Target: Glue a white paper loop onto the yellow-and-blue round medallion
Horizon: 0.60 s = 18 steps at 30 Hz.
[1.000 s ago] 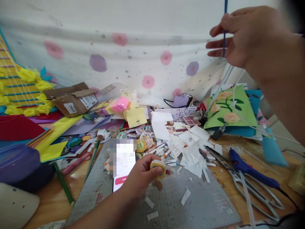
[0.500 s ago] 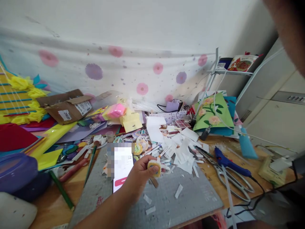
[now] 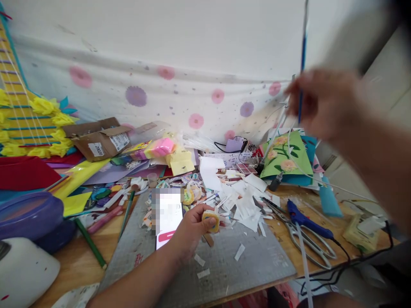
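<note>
My left hand (image 3: 196, 231) is closed over the grey cutting mat (image 3: 250, 265). Pinched between its thumb and fingers is a small yellow craft piece (image 3: 212, 221) with a pale edge and a bluish patch. A translucent whitish bit shows just beyond it. High on the right, my right hand (image 3: 324, 100) is smeared by motion, closed around a thin blue stick (image 3: 303, 55) that stands nearly upright with a paler upper end. Beside my left forearm, a lit phone (image 3: 169, 214) lies on the mat.
Paper scraps (image 3: 247, 205) and pens are heaped behind my left hand. To the right lie large scissors (image 3: 310, 244) and a blue glue gun (image 3: 306, 220) with its cable. A cardboard box (image 3: 101, 143) sits at the back left, purple bowls (image 3: 30, 216) at the left.
My right hand has come fully into view at the upper right, with the thin blue stick. My left hand still holds the yellow piece. The whole view has shifted slightly.
</note>
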Each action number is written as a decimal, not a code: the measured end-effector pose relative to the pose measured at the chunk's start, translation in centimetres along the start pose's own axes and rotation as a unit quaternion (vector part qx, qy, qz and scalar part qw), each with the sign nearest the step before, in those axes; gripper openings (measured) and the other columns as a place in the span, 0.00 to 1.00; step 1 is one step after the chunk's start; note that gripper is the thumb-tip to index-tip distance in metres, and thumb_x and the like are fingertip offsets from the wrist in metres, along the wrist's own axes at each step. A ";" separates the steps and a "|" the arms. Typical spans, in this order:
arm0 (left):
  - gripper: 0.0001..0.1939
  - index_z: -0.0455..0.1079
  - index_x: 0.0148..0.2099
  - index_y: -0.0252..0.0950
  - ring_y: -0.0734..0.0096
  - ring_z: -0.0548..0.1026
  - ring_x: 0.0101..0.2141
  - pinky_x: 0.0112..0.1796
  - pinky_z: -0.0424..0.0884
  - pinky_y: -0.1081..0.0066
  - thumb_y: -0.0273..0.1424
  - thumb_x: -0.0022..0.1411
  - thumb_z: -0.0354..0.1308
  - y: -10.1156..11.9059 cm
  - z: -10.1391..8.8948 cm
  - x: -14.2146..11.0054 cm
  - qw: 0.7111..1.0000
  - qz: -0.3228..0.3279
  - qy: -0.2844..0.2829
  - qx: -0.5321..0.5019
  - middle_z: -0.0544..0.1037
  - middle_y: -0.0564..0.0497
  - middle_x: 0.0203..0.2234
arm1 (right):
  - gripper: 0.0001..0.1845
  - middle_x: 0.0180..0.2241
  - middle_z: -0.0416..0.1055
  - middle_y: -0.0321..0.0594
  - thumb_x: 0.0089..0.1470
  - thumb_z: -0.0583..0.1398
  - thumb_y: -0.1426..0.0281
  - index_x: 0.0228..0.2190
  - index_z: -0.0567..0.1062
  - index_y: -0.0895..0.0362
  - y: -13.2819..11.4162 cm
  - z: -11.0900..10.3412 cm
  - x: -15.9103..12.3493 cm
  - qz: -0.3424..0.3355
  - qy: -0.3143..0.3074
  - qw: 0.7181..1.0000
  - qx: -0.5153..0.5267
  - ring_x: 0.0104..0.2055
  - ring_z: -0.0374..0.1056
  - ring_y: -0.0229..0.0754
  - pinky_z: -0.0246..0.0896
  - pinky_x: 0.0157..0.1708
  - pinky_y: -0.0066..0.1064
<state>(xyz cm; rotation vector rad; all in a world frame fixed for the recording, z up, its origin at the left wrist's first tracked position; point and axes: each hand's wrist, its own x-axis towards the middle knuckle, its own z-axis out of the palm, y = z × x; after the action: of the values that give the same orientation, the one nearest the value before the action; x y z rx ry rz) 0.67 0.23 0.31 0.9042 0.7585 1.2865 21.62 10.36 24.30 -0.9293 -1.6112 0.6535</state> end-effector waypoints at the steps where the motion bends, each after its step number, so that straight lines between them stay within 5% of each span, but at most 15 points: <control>1: 0.14 0.67 0.34 0.34 0.66 0.76 0.31 0.33 0.67 0.69 0.35 0.50 0.67 0.0 0.0 -0.1 1.000 -0.002 -0.002 0.000 0.78 0.49 0.26 | 0.12 0.38 0.72 0.38 0.62 0.54 0.65 0.41 0.72 0.60 1.7 0.1 -1.7 0.029 -0.023 0.999 0.025 0.35 0.71 0.40 0.68 0.33 0.34; 4: 0.15 0.67 0.34 0.34 0.66 0.76 0.30 0.31 0.67 0.70 0.36 0.49 0.67 -0.2 -0.1 -0.1 1.000 -0.006 -0.007 -0.004 0.77 0.50 0.24 | 0.14 0.15 0.62 0.28 0.56 0.59 0.61 0.26 0.72 0.59 7.6 1.1 -7.5 0.124 -0.090 0.983 0.103 0.14 0.56 0.30 0.53 0.13 0.22; 7: 0.16 0.68 0.35 0.34 0.64 0.76 0.31 0.31 0.68 0.69 0.37 0.49 0.68 -0.3 -0.2 -0.1 1.000 -0.012 -0.011 -0.010 0.78 0.48 0.29 | 0.15 0.15 0.63 0.30 0.53 0.61 0.59 0.26 0.72 0.59 11.8 2.5 -12.0 0.188 -0.123 0.960 0.169 0.16 0.59 0.31 0.55 0.16 0.23; 14: 0.14 0.69 0.36 0.34 0.60 0.76 0.33 0.27 0.66 0.69 0.36 0.52 0.66 -0.6 -0.5 0.1 0.998 -0.023 -0.051 -0.010 0.78 0.44 0.35 | 0.18 0.17 0.65 0.31 0.57 0.56 0.57 0.24 0.69 0.57 14.8 4.0 -14.3 0.259 -0.196 0.910 0.258 0.15 0.63 0.33 0.59 0.14 0.24; 18: 0.14 0.70 0.35 0.34 0.62 0.76 0.32 0.28 0.65 0.69 0.36 0.50 0.67 -0.7 -0.5 0.1 0.999 -0.025 -0.039 -0.004 0.79 0.45 0.34 | 0.10 0.24 0.71 0.32 0.58 0.57 0.61 0.30 0.70 0.54 15.4 3.9 -14.4 0.238 -0.212 0.899 0.299 0.23 0.70 0.35 0.67 0.24 0.27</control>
<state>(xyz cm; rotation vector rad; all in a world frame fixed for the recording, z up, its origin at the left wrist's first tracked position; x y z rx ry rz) 0.62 0.39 -0.57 0.9188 0.7105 1.2019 22.52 6.76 3.13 -0.7360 -1.3988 1.6841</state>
